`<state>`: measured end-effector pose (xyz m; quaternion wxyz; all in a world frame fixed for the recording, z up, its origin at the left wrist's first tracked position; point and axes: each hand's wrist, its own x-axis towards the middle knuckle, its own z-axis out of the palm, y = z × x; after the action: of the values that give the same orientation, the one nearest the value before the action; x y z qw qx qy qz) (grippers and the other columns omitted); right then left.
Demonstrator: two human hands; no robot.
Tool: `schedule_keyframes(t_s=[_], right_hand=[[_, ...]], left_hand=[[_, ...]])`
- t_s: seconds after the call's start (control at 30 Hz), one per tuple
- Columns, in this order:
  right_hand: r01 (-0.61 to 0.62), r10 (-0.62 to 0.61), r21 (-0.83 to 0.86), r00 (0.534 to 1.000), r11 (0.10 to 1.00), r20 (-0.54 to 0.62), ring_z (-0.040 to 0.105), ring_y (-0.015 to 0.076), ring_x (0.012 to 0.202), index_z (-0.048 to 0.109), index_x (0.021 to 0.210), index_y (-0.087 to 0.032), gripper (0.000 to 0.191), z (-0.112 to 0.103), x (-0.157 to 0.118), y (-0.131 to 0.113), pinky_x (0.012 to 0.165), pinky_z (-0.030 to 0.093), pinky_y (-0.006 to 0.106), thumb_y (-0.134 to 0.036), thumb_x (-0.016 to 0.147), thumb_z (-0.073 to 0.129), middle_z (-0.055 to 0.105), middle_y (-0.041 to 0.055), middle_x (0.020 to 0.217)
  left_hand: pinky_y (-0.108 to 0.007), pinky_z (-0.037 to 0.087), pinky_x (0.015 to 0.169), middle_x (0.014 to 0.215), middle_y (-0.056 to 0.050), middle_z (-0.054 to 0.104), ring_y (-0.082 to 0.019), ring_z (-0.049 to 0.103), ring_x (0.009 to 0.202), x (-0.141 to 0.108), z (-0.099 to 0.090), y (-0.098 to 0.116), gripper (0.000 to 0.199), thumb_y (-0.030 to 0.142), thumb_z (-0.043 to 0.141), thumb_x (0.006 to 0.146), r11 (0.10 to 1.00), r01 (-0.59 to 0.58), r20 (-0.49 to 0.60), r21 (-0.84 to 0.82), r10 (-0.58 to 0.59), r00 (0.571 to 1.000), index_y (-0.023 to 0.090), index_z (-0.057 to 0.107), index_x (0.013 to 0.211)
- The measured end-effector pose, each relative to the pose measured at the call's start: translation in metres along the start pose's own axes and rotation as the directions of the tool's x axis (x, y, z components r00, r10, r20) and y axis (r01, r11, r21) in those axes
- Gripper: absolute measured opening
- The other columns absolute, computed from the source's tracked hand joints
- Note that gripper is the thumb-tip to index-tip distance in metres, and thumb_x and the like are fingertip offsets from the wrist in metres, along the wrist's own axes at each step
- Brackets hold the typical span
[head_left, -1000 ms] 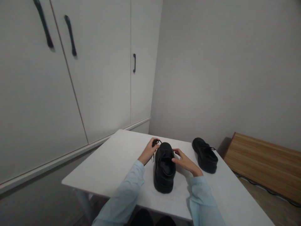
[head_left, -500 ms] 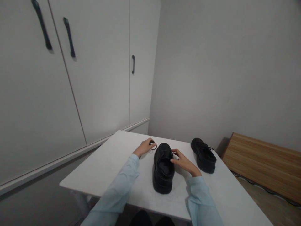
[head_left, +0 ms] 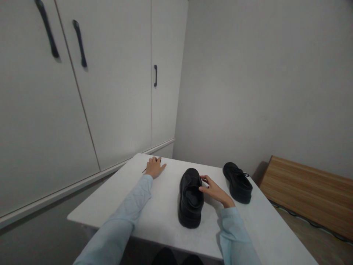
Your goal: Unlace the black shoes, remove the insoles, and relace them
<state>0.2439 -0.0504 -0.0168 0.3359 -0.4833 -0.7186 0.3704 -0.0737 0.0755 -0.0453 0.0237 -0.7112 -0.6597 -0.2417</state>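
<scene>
A black shoe (head_left: 190, 215) stands on the white table (head_left: 162, 217), its toe pointing away from me. My right hand (head_left: 211, 187) is at the shoe's right side, thumb at the opening's edge and fingers bent against the side, gripping it. Farther left, my left hand (head_left: 154, 167) rests on the far part of the table with its fingers spread. A thin dark piece sticks out at the left of that hand; most of it is hidden under the fingers. Another black shoe (head_left: 241, 189) with laces stands to the right of my right hand.
White cabinet doors (head_left: 118, 92) with dark handles stand at the left, behind the table. A grey wall (head_left: 261, 81) rises beyond. At the right, a wooden-patterned board (head_left: 306, 191) lies beside the table, with a cable along its lower edge.
My left hand has moved left from beside the near shoe, where it held a dark looped cord, and is now down on the table with fingers spread. My right hand stays at the shoe.
</scene>
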Motion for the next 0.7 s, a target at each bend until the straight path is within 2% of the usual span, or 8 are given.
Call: schedule_keyframes(t_s=[0.13, 0.2, 0.3, 0.4, 0.57, 0.67, 0.7], right_hand=[[-0.008, 0.007, -0.008, 1.0, 1.0, -0.004, 0.041, 0.0294, 0.128, 0.049, 0.117, -0.022, 0.054, 0.0, 0.001, 0.002, 0.1, 0.037, 0.049, -0.047, 0.072, 0.066, 0.051, 0.0129, 0.131], [-0.02, 0.02, -0.007, 1.0, 1.0, -0.003, 0.041, 0.0294, 0.128, 0.048, 0.117, -0.021, 0.055, 0.0, 0.002, 0.004, 0.1, 0.037, 0.049, -0.046, 0.072, 0.066, 0.05, 0.0131, 0.132], [-0.029, 0.029, -0.004, 1.0, 1.0, -0.001, 0.04, 0.0294, 0.128, 0.048, 0.117, -0.021, 0.055, 0.001, 0.002, 0.004, 0.1, 0.037, 0.049, -0.045, 0.072, 0.066, 0.049, 0.0137, 0.132], [-0.028, 0.028, 0.002, 1.0, 1.0, -0.006, 0.04, 0.0295, 0.128, 0.049, 0.116, -0.021, 0.053, 0.001, 0.002, 0.003, 0.101, 0.037, 0.049, -0.045, 0.072, 0.067, 0.05, 0.0134, 0.131], [-0.016, 0.016, 0.035, 1.0, 0.999, -0.004, 0.04, 0.0301, 0.128, 0.05, 0.115, -0.021, 0.053, 0.001, 0.002, 0.003, 0.101, 0.037, 0.05, -0.047, 0.071, 0.067, 0.05, 0.0133, 0.13], [-0.01, 0.01, 0.047, 1.0, 0.999, -0.002, 0.04, 0.0308, 0.128, 0.05, 0.114, -0.021, 0.054, 0.001, 0.003, 0.006, 0.101, 0.036, 0.05, -0.049, 0.07, 0.068, 0.051, 0.0136, 0.13], [-0.011, 0.011, 0.049, 1.0, 0.999, -0.002, 0.04, 0.031, 0.128, 0.05, 0.114, -0.021, 0.055, 0.001, 0.003, 0.007, 0.101, 0.036, 0.05, -0.049, 0.07, 0.068, 0.051, 0.0138, 0.13]], left_hand=[[-0.052, 0.031, 0.094, 0.133, -0.021, 0.043, -0.039, 0.037, 0.12, -0.006, 0.011, -0.014, 0.063, 0.061, 0.039, 0.082, 0.992, 0.015, 0.048, 0.123, -0.021, 0.999, 0.016, 0.051, 0.126], [-0.058, 0.024, 0.099, 0.143, -0.019, 0.034, -0.039, 0.027, 0.13, -0.006, 0.015, -0.018, 0.069, 0.064, 0.031, 0.083, 0.987, 0.042, 0.127, 0.155, -0.062, 0.99, 0.017, 0.046, 0.131], [-0.067, 0.012, 0.102, 0.152, -0.014, 0.022, -0.037, 0.011, 0.139, -0.005, 0.019, -0.022, 0.074, 0.065, 0.017, 0.085, 0.984, 0.078, 0.279, 0.16, -0.121, 0.953, 0.019, 0.032, 0.141], [-0.069, 0.01, 0.103, 0.153, -0.011, 0.016, -0.034, 0.008, 0.141, -0.002, 0.017, -0.023, 0.07, 0.059, 0.012, 0.088, 0.986, 0.082, 0.357, 0.143, -0.129, 0.925, 0.019, 0.022, 0.145], [-0.068, 0.015, 0.103, 0.153, -0.013, 0.015, -0.033, 0.013, 0.14, 0.003, 0.009, -0.019, 0.056, 0.04, 0.021, 0.093, 0.988, 0.043, 0.377, 0.148, -0.097, 0.921, 0.017, 0.023, 0.144], [-0.07, 0.018, 0.101, 0.153, -0.016, 0.016, -0.036, 0.015, 0.139, 0.002, -0.001, -0.002, 0.055, 0.032, 0.033, 0.091, 0.99, -0.007, 0.326, 0.143, -0.041, 0.944, 0.017, 0.023, 0.143], [-0.07, 0.019, 0.1, 0.152, -0.016, 0.02, -0.036, 0.017, 0.138, 0.001, -0.006, 0.008, 0.055, 0.03, 0.037, 0.09, 0.99, -0.048, 0.279, 0.134, 0.009, 0.96, 0.017, 0.026, 0.142]])
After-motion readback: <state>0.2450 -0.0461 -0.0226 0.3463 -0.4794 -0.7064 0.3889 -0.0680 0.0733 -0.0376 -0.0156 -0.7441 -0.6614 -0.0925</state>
